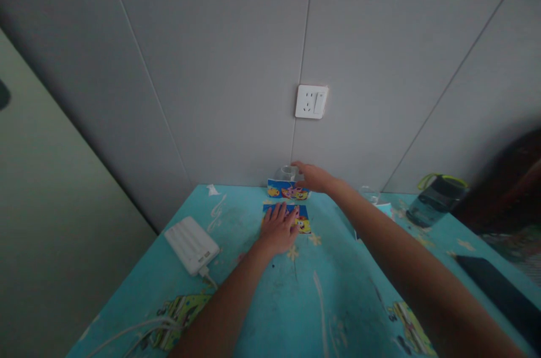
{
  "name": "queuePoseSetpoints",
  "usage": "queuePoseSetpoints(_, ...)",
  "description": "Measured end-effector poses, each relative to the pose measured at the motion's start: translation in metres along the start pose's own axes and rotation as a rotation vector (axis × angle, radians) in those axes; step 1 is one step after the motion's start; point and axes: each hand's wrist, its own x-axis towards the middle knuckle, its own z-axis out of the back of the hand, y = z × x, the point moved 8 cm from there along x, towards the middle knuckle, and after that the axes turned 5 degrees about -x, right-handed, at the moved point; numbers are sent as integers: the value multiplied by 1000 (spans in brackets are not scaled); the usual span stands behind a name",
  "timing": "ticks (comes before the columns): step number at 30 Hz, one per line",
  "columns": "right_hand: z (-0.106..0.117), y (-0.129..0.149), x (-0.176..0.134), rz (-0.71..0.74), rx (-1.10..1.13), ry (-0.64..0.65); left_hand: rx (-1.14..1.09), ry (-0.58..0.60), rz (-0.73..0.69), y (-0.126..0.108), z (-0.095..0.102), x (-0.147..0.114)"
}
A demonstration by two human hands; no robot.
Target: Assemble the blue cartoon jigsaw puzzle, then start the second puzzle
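Observation:
My left hand (278,229) lies flat, fingers spread, on a blue-and-yellow cartoon picture card (304,225) on the table, covering much of it. Just behind stands a second cartoon card (288,193), upright against a clear plastic or glass container (287,172) by the wall. My right hand (313,177) reaches to the right side of that container, with thumb and fingers apart. Its thumb is at the top edge of the upright card; whether it touches the card or the container I cannot tell.
A white power bank (191,245) with a cable lies at left on the turquoise patterned tablecloth (291,301). Beyond my right forearm are another clear container (369,194), a tilted water bottle (437,200) and a dark flat object (499,290). A wall socket (311,101) is above.

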Motion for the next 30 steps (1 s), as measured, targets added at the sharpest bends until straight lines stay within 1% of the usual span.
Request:
queuePoseSetpoints(6,4,-3,-4,-43,45,-29,1,-1,-6,1,1,-1)
queuePoseSetpoints(12,5,-16,-6,-45,164,-62,5,1,-5,2,-2,-1)
queuePoseSetpoints(17,-3,-22,-8,-13,304,-69,12,-4,-7,2,0,-9)
queuePoseSetpoints(21,-12,-19,-8,-15,371,-112,17,-10,-19,0,1,-22)
queuePoseSetpoints(25,-21,-14,-8,-22,400,-169,29,-20,-35,-2,2,-32)
queuePoseSetpoints(30,-22,-15,-13,-38,364,-247,45,-37,-62,-3,4,-32)
